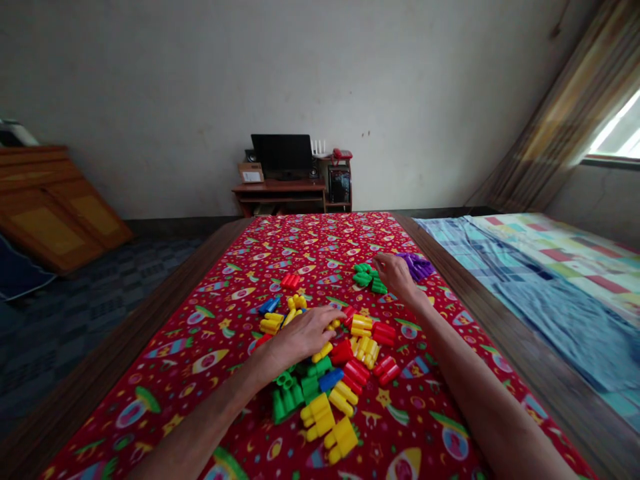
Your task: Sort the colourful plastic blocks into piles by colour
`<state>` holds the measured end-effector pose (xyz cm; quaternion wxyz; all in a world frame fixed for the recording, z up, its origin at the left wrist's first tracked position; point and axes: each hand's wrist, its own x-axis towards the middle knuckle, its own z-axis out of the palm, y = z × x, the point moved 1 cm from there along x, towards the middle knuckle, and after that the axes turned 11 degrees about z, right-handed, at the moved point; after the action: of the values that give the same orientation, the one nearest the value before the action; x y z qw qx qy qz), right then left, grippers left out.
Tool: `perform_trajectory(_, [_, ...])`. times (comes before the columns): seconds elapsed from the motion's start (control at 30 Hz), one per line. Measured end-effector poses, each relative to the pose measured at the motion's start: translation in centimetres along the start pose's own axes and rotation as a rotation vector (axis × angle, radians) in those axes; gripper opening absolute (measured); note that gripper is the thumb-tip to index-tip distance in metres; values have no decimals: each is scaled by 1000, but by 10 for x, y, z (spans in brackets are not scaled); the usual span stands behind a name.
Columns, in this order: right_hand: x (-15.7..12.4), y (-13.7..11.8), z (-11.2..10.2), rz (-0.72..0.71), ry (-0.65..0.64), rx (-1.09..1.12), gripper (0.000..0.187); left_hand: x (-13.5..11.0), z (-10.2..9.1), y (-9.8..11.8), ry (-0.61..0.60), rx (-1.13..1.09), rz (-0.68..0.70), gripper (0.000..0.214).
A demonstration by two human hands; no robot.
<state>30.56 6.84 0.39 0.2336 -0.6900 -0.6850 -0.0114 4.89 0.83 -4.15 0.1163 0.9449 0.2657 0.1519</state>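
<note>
Mixed pile (342, 352): red, yellow, green and blue toy blocks lay loosely heaped together, some touching, some just apart.
Left hand (311, 331): it lay back-up over the far left part of the mixed pile, thumb and fingers apart on either side of a small yellow block (333, 325); I could not tell whether they pressed on it.
Right hand (395, 272): it was beyond the mixed pile and to its right, fingers bent down; I could not tell whether they were apart or closed on a block.
Green group (379, 285): a few blocks sat together beyond the mixed pile, toward its right.
Purple group (419, 268): these lay farther right of the mixed pile, partly hidden by the right hand.
Red block (291, 281): it lay on its own beyond the mixed pile, toward the left.
Blue block (270, 305): it sat at the far left edge of the mixed pile.
Tablecloth (310, 248): red, printed with rockets and stars, it spread beneath the mixed pile.
Desk (280, 188): well beyond the mixed pile, it bore a black monitor (283, 155).
Bedding (505, 287): it lay well right of the mixed pile.
</note>
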Motion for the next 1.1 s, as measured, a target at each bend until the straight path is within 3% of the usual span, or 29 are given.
perform_trajectory(0.1, [-3, -10, -15, -52, -85, 34, 30, -3, 2, -12, 80, 55, -18, 39])
perform_trajectory(0.27, [-24, -37, -17, -307, -503, 126, 20, 0, -7, -34, 138, 101, -128, 36])
perform_trajectory(0.33, [-34, -47, -12, -371, -584, 90, 22, -1, -11, -42, 161, 123, -131, 34])
perform_trajectory(0.47, [-47, -66, -8, -471, -642, 128, 28, -7, -29, -50, 166, 165, -140, 30])
perform_trajectory(0.57, [-48, -72, -16, -547, -681, 247, 23, -11, -54, -49, 91, 146, -252, 29])
perform_trajectory(0.63, [-47, -71, -23, -521, -611, 255, 18, -14, -69, -50, 35, 133, -305, 28])
perform_trajectory(0.7, [-45, -65, -27, -470, -532, 203, 14, -16, -77, -54, 56, 168, -314, 30])
perform_trajectory(0.83, [-44, -52, -23, -376, -449, 34, 14, -22, -66, -75, 181, 234, -346, 41])
perform_trajectory(0.97, [-46, -52, -25, -386, -481, 17, 16, -34, -54, -99, 62, 124, -463, 51])
perform_trajectory(1.1, [-59, -77, -38, -527, -633, 215, 15, -46, -61, -112, 3, -59, -459, 57])
